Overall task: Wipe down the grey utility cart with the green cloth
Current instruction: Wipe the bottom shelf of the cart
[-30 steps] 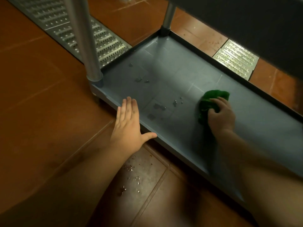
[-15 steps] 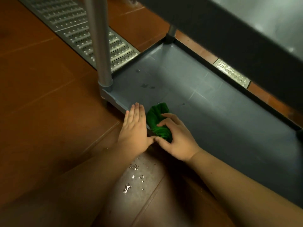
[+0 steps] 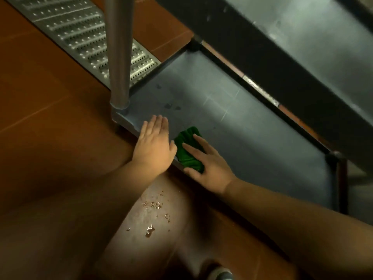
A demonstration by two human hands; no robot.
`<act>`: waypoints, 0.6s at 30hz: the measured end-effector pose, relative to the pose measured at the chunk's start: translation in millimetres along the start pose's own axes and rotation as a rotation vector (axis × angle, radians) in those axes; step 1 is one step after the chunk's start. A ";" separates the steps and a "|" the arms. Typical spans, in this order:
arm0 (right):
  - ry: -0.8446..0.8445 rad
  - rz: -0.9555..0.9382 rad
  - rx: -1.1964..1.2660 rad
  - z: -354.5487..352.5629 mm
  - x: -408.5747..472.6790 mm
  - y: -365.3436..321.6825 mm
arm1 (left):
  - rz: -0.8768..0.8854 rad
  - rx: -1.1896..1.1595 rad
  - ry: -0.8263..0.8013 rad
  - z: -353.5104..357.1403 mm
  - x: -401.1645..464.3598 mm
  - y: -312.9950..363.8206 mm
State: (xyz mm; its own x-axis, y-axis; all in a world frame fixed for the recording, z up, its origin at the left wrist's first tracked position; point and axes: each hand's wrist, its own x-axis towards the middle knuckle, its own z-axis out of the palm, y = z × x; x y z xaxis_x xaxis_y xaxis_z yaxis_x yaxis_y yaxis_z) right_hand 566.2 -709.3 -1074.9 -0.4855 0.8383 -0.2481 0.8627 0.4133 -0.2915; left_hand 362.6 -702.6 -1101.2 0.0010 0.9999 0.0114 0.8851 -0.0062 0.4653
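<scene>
The green cloth (image 3: 188, 151) lies bunched at the near edge of the bottom shelf (image 3: 232, 126) of the grey utility cart, close to its near left corner. The right hand (image 3: 205, 160) lies on the cloth with the fingers nearly straight and a little apart, pressing it flat against the shelf; the thumb reaches along the near edge of the cloth, at the rim of the shelf. The left hand (image 3: 154, 144) lies just left of the cloth, flat on the same rim, with its four fingers straight and held together, pointing to the far side. Its thumb is spread to the right and touches the cloth or almost touches it; I cannot tell which.

On the shelf, beyond the left hand, there are some small dark spots (image 3: 171, 107). A round metal post (image 3: 118, 53) stands upright in the near left corner of the shelf. The upper shelf (image 3: 302, 43) of the cart covers the far right part of the view. The floor is of red-brown tiles (image 3: 50, 98), with a perforated metal drain grate (image 3: 80, 35) at the far left. On the floor near the hands, between both forearms, some water drops (image 3: 153, 207) are shining.
</scene>
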 end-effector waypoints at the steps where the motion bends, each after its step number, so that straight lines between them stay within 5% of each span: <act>1: 0.025 -0.035 -0.014 2.5 0.9 4.5 | 0.027 0.037 0.006 6.7 0.8 -3.1; 6: 0.279 -0.125 0.060 23.3 9.0 21.0 | -0.053 0.220 0.124 34.2 -13.8 -8.4; 11: 0.332 -0.316 0.064 11.5 26.6 56.9 | -0.262 0.130 0.188 47.7 -14.0 8.8; 18: 0.501 0.211 0.183 -28.1 99.6 128.1 | -0.404 0.023 0.240 53.1 -18.0 11.9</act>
State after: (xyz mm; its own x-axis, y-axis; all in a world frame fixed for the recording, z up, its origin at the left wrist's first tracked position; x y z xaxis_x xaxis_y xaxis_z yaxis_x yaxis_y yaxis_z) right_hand 632.4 -562.9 -1111.0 -0.1405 0.9806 0.1366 0.8735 0.1878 -0.4492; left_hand 397.7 -720.2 -1142.9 -0.4513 0.8915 0.0391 0.8024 0.3862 0.4549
